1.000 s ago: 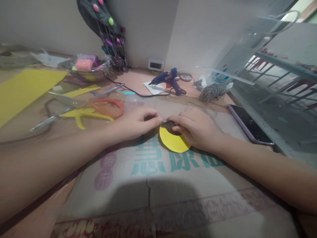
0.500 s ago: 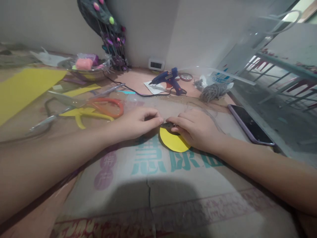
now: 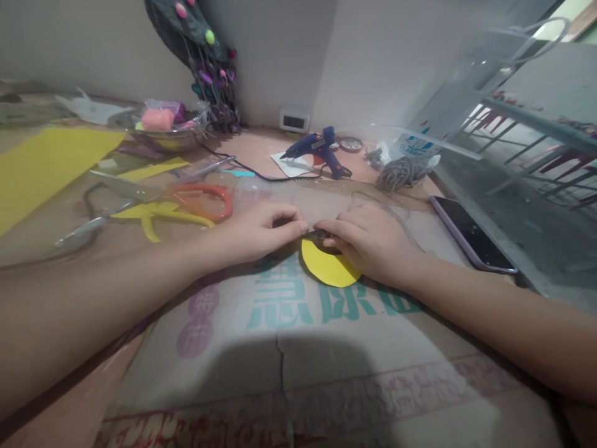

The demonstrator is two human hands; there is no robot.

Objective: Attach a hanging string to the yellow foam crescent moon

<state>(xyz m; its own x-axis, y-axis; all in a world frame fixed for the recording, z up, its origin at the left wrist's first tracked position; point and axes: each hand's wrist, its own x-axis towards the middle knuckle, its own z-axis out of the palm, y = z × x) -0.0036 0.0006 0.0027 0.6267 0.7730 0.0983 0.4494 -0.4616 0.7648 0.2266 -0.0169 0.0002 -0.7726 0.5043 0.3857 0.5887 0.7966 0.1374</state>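
My left hand [image 3: 273, 230] has its thumb and forefinger pinched at the left tip of a small dark grey strip [image 3: 319, 235], whose kind is hard to make out. From the right, my right hand [image 3: 368, 239] grips the same strip between thumb and bent fingers. Just under the strip is a round yellow paper disc [image 3: 329, 267], its right edge covered by my right hand. A thin strand of grey yarn [image 3: 396, 214] curves behind my right hand, near the ball of grey yarn [image 3: 403, 174].
Printed cardboard [image 3: 233, 373] covers the table. Orange-handled scissors [image 3: 200, 198], yellow paper [image 3: 51, 168] and a bowl of packets [image 3: 163, 134] lie left. A blue glue gun [image 3: 314, 149] rests behind my hands; a phone [image 3: 473, 233] lies right.
Both hands stay almost in place. The dark strip sits slightly lower at its left end, and a little more of the yellow disc shows beside my right fingers.
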